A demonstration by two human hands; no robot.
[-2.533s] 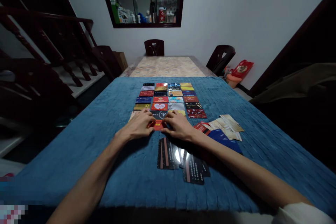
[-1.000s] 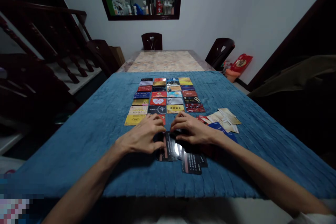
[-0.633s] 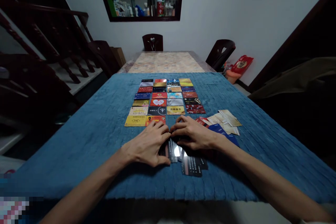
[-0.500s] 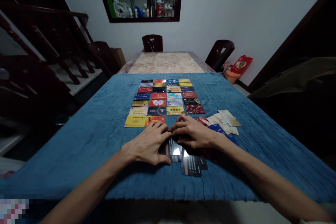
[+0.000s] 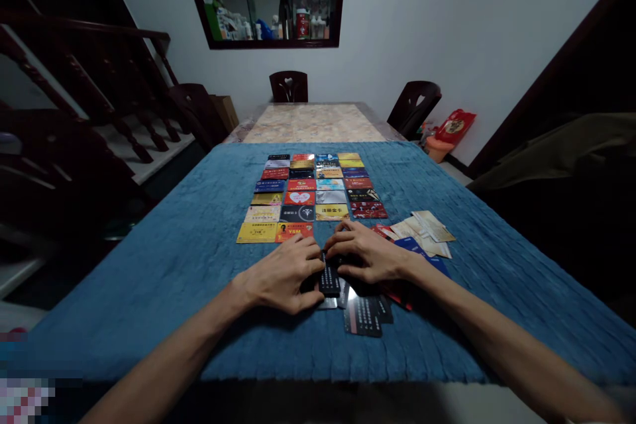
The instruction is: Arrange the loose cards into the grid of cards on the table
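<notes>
My left hand (image 5: 291, 276) has its thumb and fingers closed at the left edge of a black card (image 5: 329, 277) with white print, which looks tilted up. My right hand (image 5: 366, 253) is curled at the card's far right side, its fingertips close to those of my left hand. Dark shade under my right palm hides what lies there. Beneath and nearer me are more loose black cards (image 5: 364, 317), overlapping on the blue cloth (image 5: 189, 238). Ahead, several colourful cards lie in a neat grid, including a gold card (image 5: 332, 212) and a red-orange card (image 5: 294, 232).
Right of my right hand, beige cards (image 5: 422, 233), blue cards (image 5: 422, 255) and a red card (image 5: 397, 293) are heaped loosely. The bare far end of the table (image 5: 318, 122) has chairs around it. A red bag (image 5: 454, 127) sits beyond the right side.
The black card between my hands has tilted, and its glossy reflection is gone. My left fingers have closed in slightly. The whole view has shifted down a little.
</notes>
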